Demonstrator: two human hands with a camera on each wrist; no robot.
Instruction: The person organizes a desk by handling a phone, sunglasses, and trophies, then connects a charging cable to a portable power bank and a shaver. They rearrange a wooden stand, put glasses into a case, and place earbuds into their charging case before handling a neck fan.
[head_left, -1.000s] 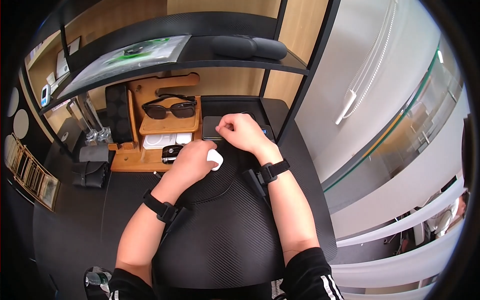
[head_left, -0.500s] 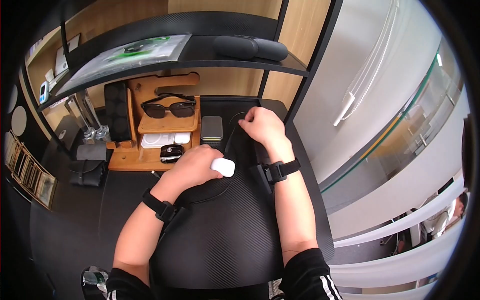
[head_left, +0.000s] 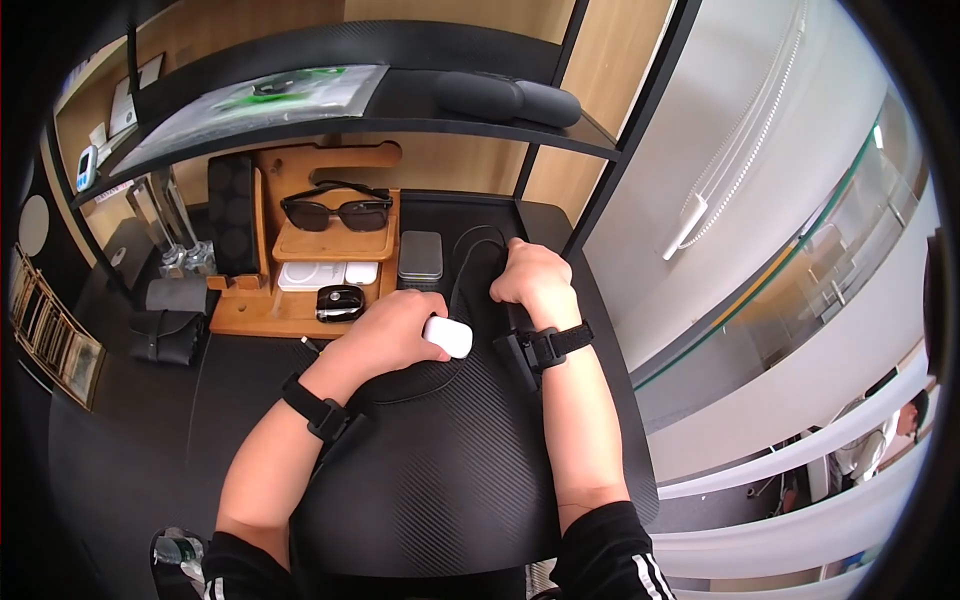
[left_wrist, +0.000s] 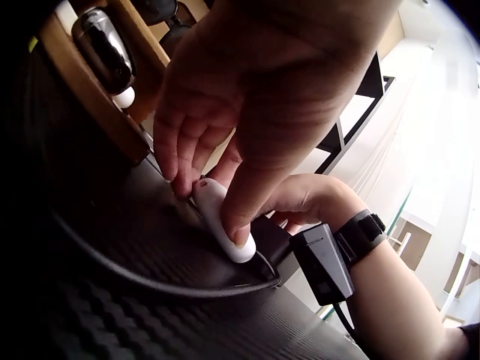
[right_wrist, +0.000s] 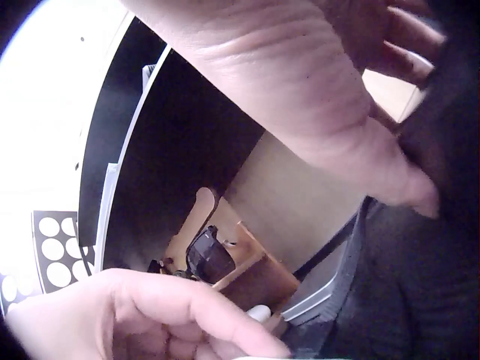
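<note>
In the head view the left hand [head_left: 385,330] pinches a small white rounded case [head_left: 448,338] just above the black desk; the left wrist view shows thumb and fingers on opposite sides of the case [left_wrist: 223,219]. To its right, the right hand [head_left: 536,283] is curled round a dark object, mostly hidden beneath it. In the right wrist view thumb and fingers lie against this dark object [right_wrist: 405,277], whose shape is unclear. A thin black cable [head_left: 458,270] loops between the hands, beside a grey tin [head_left: 420,256].
A wooden stand [head_left: 235,318] holds sunglasses [head_left: 335,214], a black phone-like slab [head_left: 232,215], a black key fob [head_left: 340,303] and white items. Dark pouches [head_left: 168,337] lie left of it. Above runs a black shelf [head_left: 400,120]; its upright [head_left: 600,200] stands behind the right hand.
The right hand has moved right, off the grey tin, then slightly down, leaving the tin and looped cable visible. The left hand has carried the white case slightly right and down.
</note>
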